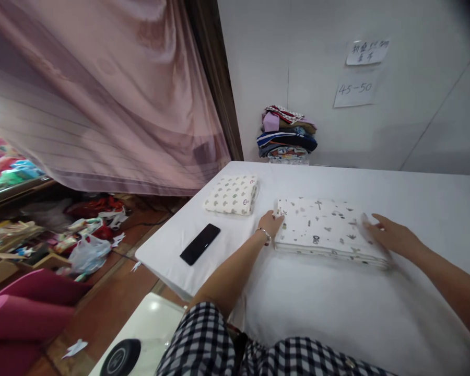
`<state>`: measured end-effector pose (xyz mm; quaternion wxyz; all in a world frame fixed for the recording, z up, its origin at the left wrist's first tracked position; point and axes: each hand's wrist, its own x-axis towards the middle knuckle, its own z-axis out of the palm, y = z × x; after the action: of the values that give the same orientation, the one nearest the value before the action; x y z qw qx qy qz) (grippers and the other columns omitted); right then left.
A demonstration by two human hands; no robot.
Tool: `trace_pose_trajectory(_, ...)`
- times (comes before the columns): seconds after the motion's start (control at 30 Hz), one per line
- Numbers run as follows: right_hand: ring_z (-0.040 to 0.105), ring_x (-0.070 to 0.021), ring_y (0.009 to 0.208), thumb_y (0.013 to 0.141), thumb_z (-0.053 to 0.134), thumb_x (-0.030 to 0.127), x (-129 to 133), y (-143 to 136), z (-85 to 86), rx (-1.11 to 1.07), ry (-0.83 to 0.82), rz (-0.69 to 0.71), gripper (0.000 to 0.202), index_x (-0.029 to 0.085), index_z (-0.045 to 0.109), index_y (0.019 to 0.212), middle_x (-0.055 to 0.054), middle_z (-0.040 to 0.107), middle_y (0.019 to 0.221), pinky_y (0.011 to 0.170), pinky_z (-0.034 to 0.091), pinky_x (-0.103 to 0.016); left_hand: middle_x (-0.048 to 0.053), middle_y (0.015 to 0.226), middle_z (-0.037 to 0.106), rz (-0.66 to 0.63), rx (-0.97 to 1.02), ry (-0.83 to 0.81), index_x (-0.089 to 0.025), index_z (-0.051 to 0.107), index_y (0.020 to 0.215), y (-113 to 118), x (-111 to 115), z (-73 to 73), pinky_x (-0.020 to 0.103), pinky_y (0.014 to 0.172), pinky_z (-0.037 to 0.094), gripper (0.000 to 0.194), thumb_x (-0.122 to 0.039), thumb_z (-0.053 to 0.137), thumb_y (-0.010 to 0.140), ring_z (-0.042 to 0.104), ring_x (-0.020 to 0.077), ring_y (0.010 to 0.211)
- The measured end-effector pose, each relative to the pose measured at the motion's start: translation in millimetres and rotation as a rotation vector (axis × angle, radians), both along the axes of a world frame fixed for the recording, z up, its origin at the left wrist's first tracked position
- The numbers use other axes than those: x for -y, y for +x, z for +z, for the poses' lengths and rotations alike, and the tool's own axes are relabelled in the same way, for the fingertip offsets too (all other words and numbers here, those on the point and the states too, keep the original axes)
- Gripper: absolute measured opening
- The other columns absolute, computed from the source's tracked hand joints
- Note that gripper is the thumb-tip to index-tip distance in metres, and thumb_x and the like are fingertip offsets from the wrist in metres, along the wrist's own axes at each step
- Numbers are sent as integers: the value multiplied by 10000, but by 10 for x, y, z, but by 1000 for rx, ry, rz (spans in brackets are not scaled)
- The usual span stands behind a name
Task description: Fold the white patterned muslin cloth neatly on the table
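Note:
A white cloth with small grey and green prints (325,227) lies folded in layers, flat on the white-covered table. My left hand (271,224), with a bracelet at the wrist, holds its left edge, fingers on top. At the right edge, my right hand (391,236) pinches a corner of the cloth; that spot is slightly blurred. Behind and to the left rests a smaller folded cloth with a grey leaf-like pattern (232,195). A black phone (200,244) lies in front of that smaller cloth, near the table's left edge.
Folded clothes (286,133) are stacked beyond the table's back edge, against the wall. Two paper notes (354,89) hang on the wall. A pink curtain (141,94) hangs at the left. Below are bags, boxes, pink rolls (27,318) and a white surface with a round black object (121,358).

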<state>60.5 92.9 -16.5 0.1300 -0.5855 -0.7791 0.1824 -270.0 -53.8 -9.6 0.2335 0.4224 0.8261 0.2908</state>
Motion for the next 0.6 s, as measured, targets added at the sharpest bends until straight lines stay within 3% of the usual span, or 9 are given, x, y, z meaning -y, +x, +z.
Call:
trace_pose_trajectory(0.1, 651, -362, 740, 693, 554, 633, -126, 22, -95, -98, -99, -73, 640, 210, 596, 1172, -179, 685, 853, 638, 503, -462, 107, 1179, 634, 8, 25, -19, -146, 453, 1309, -1, -55, -20, 299, 912, 451, 612, -472, 566, 804, 592, 226, 1091)
trace_pose_trajectory(0.17, 642, -344, 669, 626, 606, 663, -144, 27, -170, -194, -147, -107, 719, 211, 591, 1184, -191, 671, 860, 559, 496, -449, 117, 1174, 634, 12, 43, -31, -137, 439, 1319, -4, -72, -14, 314, 901, 462, 629, -454, 577, 793, 593, 237, 1084)
trace_pose_trajectory(0.27, 640, -339, 699, 574, 681, 629, -111, 9, -207, -264, -194, -141, 779, 186, 580, 1207, -226, 647, 937, 577, 498, -444, 126, 1159, 638, 3, 38, -47, -123, 430, 1322, -7, -85, 10, 328, 909, 464, 624, -397, 587, 784, 593, 244, 1081)
trace_pose_trajectory(0.43, 643, -299, 714, 570, 742, 474, -166, 64, -61, -405, -245, -170, 744, 210, 559, 1240, -204, 624, 1020, 638, 502, -426, 117, 1122, 650, -8, 37, -51, -134, 432, 1313, 152, -52, -2, 330, 915, 471, 592, -345, 591, 784, 605, 240, 1053)
trace_pose_trajectory(0.53, 643, -251, 718, 608, 733, 428, -385, 244, 19, -322, -181, -208, 769, 179, 520, 1303, -224, 597, 1115, 658, 486, -373, 104, 1075, 661, -100, 183, -35, -151, 360, 1359, 388, 34, -80, 311, 775, 533, 696, -372, 634, 759, 655, 212, 878)
trace_pose_trajectory(0.6, 633, -220, 665, 660, 711, 404, -536, 373, 42, -141, -39, -190, 653, 140, 580, 1243, -216, 643, 1016, 632, 466, -341, 87, 1034, 669, -188, 319, -30, -168, 304, 1385, 520, 96, -138, 282, 614, 544, 767, -389, 660, 742, 657, 174, 708)
